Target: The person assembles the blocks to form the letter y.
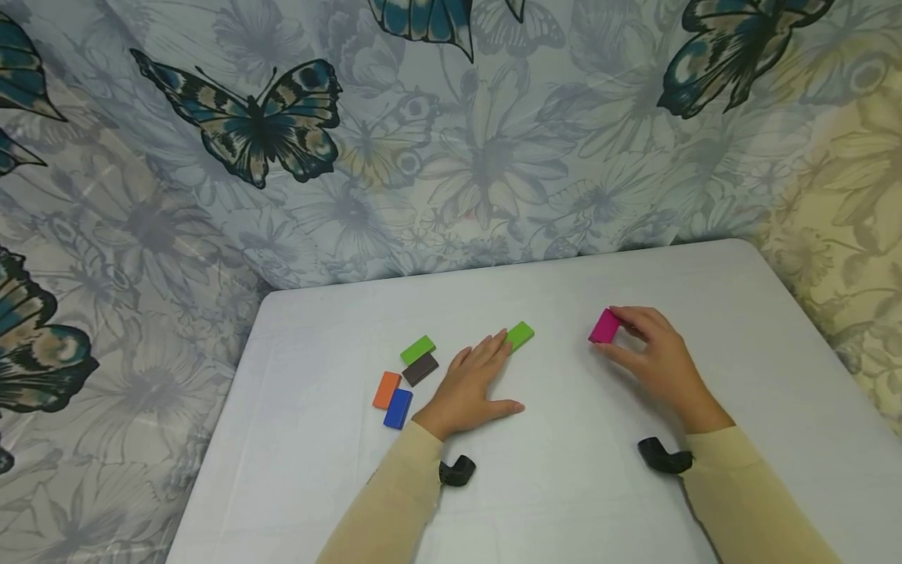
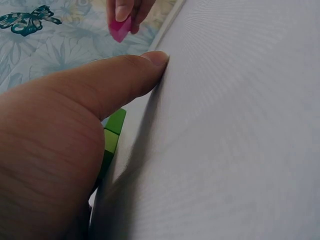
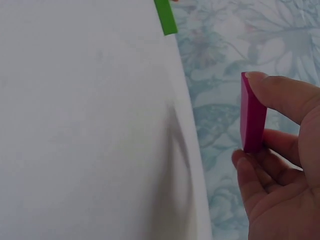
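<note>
My right hand [image 1: 665, 368] pinches a magenta rectangular block [image 1: 604, 326] between thumb and fingertips. In the right wrist view the magenta block [image 3: 253, 115] appears raised off the table, held at its two ends. My left hand [image 1: 470, 388] lies with fingers stretched out and thumb spread to the side. Its fingertips reach the near end of a light green block [image 1: 521, 336] and partly cover it. Left of that hand lie another green block [image 1: 418, 349], a dark brown block [image 1: 420, 369], an orange block [image 1: 387, 389] and a blue block [image 1: 398, 409].
All of this is on a table with a white cover [image 1: 564, 486]. A patterned cloth [image 1: 493, 157] with butterflies and flowers hangs behind the table and at its sides. Each sleeve carries a black wrist piece, one at the left cuff [image 1: 458, 471], one at the right [image 1: 664, 457].
</note>
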`<state>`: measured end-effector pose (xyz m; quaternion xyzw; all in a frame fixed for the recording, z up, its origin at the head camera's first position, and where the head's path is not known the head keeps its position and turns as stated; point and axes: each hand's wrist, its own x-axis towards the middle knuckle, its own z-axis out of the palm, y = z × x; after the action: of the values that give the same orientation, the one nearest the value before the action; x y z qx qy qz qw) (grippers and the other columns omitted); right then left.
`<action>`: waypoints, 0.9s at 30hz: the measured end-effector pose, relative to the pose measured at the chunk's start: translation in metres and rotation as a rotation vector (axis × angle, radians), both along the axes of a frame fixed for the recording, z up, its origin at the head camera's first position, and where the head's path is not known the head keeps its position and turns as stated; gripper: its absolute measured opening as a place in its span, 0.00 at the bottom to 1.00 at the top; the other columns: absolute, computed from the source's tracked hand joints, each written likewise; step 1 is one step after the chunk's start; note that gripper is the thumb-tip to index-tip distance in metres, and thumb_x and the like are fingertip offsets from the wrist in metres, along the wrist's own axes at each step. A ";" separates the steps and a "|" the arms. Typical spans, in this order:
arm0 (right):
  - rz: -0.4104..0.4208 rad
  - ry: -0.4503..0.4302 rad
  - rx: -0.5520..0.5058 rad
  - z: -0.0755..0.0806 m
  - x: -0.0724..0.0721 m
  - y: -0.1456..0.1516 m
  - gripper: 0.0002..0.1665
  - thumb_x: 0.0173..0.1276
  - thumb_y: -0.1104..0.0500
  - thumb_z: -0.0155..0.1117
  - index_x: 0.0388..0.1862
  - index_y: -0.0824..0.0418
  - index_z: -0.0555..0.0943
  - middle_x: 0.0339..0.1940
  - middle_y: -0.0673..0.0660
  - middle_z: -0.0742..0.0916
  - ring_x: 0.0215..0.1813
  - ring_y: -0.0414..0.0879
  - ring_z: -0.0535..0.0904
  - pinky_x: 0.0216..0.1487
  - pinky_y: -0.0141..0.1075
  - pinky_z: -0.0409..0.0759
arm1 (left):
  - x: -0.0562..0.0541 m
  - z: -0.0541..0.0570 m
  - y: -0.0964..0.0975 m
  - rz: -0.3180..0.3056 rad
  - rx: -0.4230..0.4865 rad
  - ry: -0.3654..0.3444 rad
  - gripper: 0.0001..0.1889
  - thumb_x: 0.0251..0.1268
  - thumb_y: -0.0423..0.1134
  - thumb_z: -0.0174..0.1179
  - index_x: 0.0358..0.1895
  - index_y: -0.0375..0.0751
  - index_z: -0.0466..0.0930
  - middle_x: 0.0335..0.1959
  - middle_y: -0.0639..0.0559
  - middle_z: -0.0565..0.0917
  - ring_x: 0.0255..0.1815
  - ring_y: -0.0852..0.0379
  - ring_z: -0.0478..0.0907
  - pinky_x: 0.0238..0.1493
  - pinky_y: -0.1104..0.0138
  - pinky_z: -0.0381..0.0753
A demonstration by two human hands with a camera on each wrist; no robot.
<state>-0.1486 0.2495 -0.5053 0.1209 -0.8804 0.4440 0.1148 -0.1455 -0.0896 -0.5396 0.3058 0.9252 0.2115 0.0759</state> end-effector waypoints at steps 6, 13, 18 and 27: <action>0.002 -0.013 0.034 0.005 -0.010 -0.010 0.39 0.66 0.65 0.84 0.72 0.73 0.78 0.64 0.68 0.80 0.64 0.65 0.78 0.69 0.45 0.79 | 0.000 0.001 0.000 0.002 -0.001 -0.006 0.56 0.72 0.68 0.67 0.91 0.48 0.47 0.91 0.61 0.38 0.89 0.60 0.37 0.85 0.52 0.39; 0.005 0.008 0.015 0.007 -0.017 -0.018 0.37 0.66 0.66 0.83 0.71 0.73 0.79 0.63 0.68 0.81 0.63 0.64 0.79 0.69 0.36 0.78 | 0.001 0.002 0.000 -0.001 0.000 -0.005 0.56 0.72 0.68 0.67 0.91 0.48 0.47 0.91 0.60 0.39 0.89 0.57 0.39 0.85 0.52 0.40; 0.004 0.019 -0.012 0.006 -0.022 -0.025 0.37 0.66 0.67 0.84 0.70 0.75 0.79 0.63 0.70 0.81 0.63 0.66 0.79 0.69 0.35 0.77 | 0.001 0.003 0.001 0.004 0.000 0.001 0.56 0.72 0.68 0.67 0.91 0.48 0.47 0.91 0.59 0.40 0.89 0.57 0.40 0.85 0.51 0.40; -0.016 -0.055 -0.039 0.009 -0.030 -0.038 0.37 0.68 0.66 0.82 0.73 0.73 0.78 0.65 0.70 0.80 0.67 0.66 0.79 0.68 0.62 0.76 | 0.001 0.004 0.001 0.005 -0.012 0.005 0.56 0.72 0.69 0.67 0.91 0.48 0.47 0.91 0.60 0.39 0.89 0.57 0.39 0.85 0.51 0.40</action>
<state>-0.1785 0.2110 -0.4963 0.0992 -0.8753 0.4633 0.0966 -0.1447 -0.0883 -0.5359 0.3037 0.9274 0.2054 0.0748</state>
